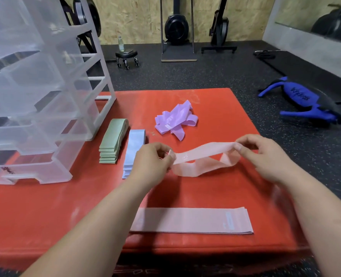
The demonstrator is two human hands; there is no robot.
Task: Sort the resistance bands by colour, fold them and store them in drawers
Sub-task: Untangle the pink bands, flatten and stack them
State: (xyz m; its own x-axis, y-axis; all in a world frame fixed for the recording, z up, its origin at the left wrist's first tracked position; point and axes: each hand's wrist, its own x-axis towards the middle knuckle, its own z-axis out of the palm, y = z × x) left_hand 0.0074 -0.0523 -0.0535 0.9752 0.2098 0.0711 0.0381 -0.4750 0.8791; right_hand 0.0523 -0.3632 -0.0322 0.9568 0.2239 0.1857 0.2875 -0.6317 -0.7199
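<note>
A wall of pale chipboard panels [135, 17] backs a black speckled rubber floor [205, 76]. Against it stand two black upright exercise machines [176, 27] and a small black wheeled stool [126, 56] bearing a clear plastic bottle [121, 44]. At the right, a mirror [315, 15] sits above a grey concrete ledge [305, 48]; near it on the floor lies a blue and black bag [303, 102].

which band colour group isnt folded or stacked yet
The purple bands: a loose tangled heap, while green, blue and pink lie in flat stacks.
</note>
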